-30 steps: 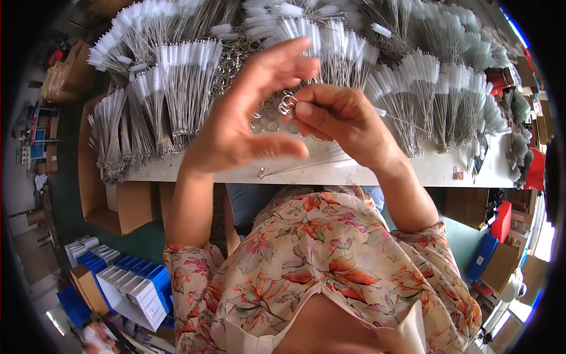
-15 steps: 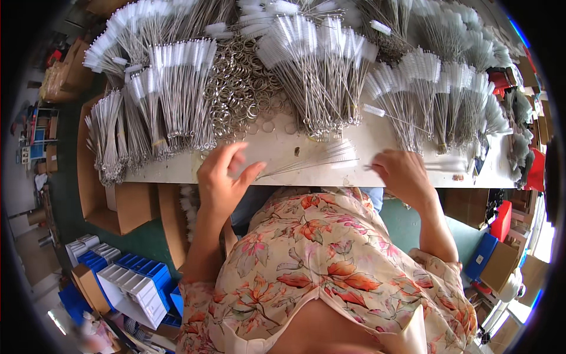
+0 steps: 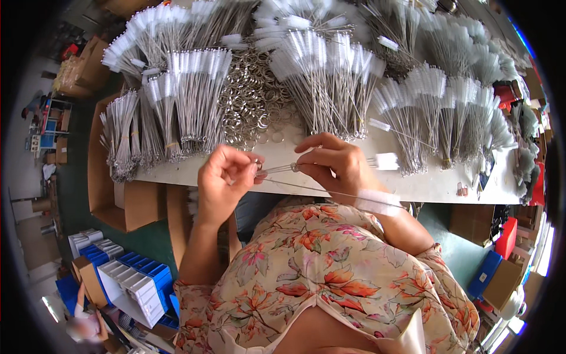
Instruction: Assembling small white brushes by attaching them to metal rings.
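Observation:
Above the table's front edge, my left hand (image 3: 224,180) is pinched at the looped ends of several thin-wired cleaning brushes. A small metal ring (image 3: 258,162) shows at its fingertips. My right hand (image 3: 337,165) is closed on the brush wires a short way to the right, its fingers bent over them. White bristles (image 3: 387,161) stick out past the right hand. One more brush (image 3: 378,202) slants down from the left fingertips, its bristle head lying across my right forearm. The right fingers partly hide the wires.
Bundles of white-tipped wire brushes (image 3: 200,94) stand along the table, with more in the middle (image 3: 324,82) and at the right (image 3: 442,112). Between them lies a heap of metal rings (image 3: 250,94). A cardboard box (image 3: 127,206) and blue and white bins (image 3: 132,289) are below left.
My right hand has moved left and now grips wires close to my left hand. The brushes have been lifted off the table, and the left fingers have closed. The view has shifted slightly.

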A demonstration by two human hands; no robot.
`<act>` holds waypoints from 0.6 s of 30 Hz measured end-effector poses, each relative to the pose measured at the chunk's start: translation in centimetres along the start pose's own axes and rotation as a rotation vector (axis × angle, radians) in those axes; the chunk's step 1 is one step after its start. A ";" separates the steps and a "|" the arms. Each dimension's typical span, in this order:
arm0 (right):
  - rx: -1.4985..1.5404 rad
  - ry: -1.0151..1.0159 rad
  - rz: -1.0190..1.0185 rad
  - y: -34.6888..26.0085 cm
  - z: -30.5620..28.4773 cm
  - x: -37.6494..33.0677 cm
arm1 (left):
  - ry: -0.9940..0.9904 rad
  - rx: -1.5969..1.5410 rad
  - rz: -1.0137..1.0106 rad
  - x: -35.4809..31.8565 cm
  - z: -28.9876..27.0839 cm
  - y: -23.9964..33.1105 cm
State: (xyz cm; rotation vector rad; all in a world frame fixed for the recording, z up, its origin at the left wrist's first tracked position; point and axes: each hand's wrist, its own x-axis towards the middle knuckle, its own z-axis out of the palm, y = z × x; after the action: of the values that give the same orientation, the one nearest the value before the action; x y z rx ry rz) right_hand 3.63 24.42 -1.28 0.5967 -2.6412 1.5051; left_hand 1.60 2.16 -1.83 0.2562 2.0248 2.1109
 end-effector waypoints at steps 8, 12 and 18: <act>0.424 -0.194 0.036 -1.6 -1.9 2.0 | -0.388 0.148 0.229 3.2 -0.1 6.9; 0.321 -0.091 -0.033 -2.1 -2.3 2.0 | -0.422 0.167 0.250 4.2 0.0 8.4; 0.145 0.059 -0.052 -3.3 -3.2 2.3 | -0.420 0.197 0.275 5.3 0.0 9.4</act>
State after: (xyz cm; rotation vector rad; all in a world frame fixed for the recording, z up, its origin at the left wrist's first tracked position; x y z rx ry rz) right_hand 2.12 24.87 3.58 0.6147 -2.4697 1.6821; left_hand -3.78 3.26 7.52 0.9707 2.0208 1.7907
